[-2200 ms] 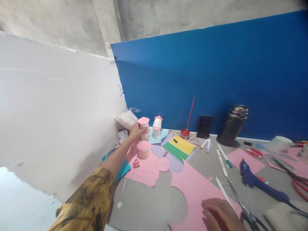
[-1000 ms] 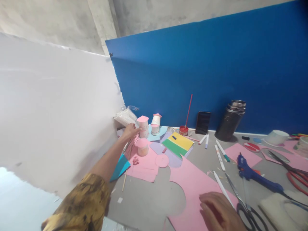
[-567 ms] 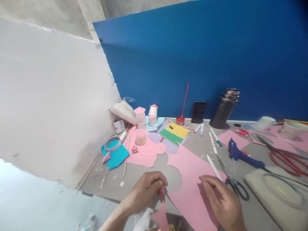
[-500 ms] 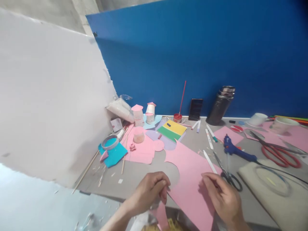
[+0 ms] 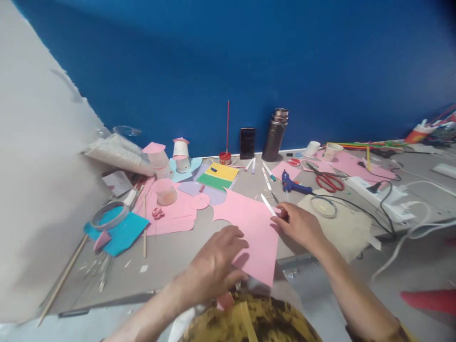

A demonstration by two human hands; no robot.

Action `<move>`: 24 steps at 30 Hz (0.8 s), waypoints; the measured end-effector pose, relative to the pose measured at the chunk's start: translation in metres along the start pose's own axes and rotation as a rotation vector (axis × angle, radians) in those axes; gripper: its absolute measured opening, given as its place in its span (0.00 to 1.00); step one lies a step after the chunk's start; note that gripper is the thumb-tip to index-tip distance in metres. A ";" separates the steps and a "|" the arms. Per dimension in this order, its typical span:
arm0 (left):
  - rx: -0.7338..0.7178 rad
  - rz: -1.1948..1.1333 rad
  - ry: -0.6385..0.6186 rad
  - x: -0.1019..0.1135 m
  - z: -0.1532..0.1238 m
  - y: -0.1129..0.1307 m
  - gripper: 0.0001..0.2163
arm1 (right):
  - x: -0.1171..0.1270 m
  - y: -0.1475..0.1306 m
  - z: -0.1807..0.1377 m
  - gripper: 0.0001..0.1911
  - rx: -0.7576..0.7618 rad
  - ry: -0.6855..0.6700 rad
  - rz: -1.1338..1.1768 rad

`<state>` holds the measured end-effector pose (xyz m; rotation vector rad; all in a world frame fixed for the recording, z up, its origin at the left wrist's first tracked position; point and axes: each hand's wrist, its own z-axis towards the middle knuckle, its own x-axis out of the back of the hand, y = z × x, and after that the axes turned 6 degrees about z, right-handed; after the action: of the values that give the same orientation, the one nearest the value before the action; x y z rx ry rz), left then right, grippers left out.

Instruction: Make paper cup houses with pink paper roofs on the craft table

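Observation:
A large pink paper sheet (image 5: pixel 249 228) with scalloped cut-outs lies at the table's near edge. My left hand (image 5: pixel 217 263) rests on its lower left part, fingers stretched out and slightly curled, holding nothing. My right hand (image 5: pixel 301 225) is at the sheet's right corner with its fingers drawn together. Its fingertips sit just below a white pen (image 5: pixel 267 204); what they pinch is hidden. My patterned yellow clothing fills the bottom edge.
Paper cups with pink roofs (image 5: pixel 156 154) and a sleeve of cups (image 5: pixel 117 152) stand at the back left. Nearby are a blue glue gun (image 5: pixel 294 186), red scissors (image 5: pixel 329 180), a steel flask (image 5: pixel 275 135), a tape ring (image 5: pixel 107 216) and a power strip (image 5: pixel 374 190). A white board (image 5: pixel 35 166) leans on the left.
My left hand let go of the roofed cup and came back to the pink sheet. My view swung right and down. My right hand moved up toward the white pen.

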<state>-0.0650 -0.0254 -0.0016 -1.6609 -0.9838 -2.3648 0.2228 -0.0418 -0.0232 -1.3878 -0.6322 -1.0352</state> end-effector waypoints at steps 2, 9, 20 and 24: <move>-0.068 0.122 -0.013 -0.022 -0.005 0.007 0.22 | -0.006 -0.007 0.003 0.14 -0.033 -0.030 -0.088; -0.130 0.263 0.166 -0.064 -0.007 0.006 0.12 | -0.015 -0.014 0.017 0.12 -0.129 -0.063 -0.085; -0.177 0.135 0.470 -0.063 -0.023 -0.015 0.14 | 0.003 0.000 0.045 0.14 -0.140 0.056 0.413; -0.061 0.116 0.557 -0.056 -0.039 -0.025 0.11 | 0.013 -0.001 0.061 0.20 -0.124 -0.083 0.757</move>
<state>-0.0848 -0.0428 -0.0700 -0.9393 -0.6917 -2.5698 0.2403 0.0150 -0.0037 -1.5985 -0.0654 -0.4123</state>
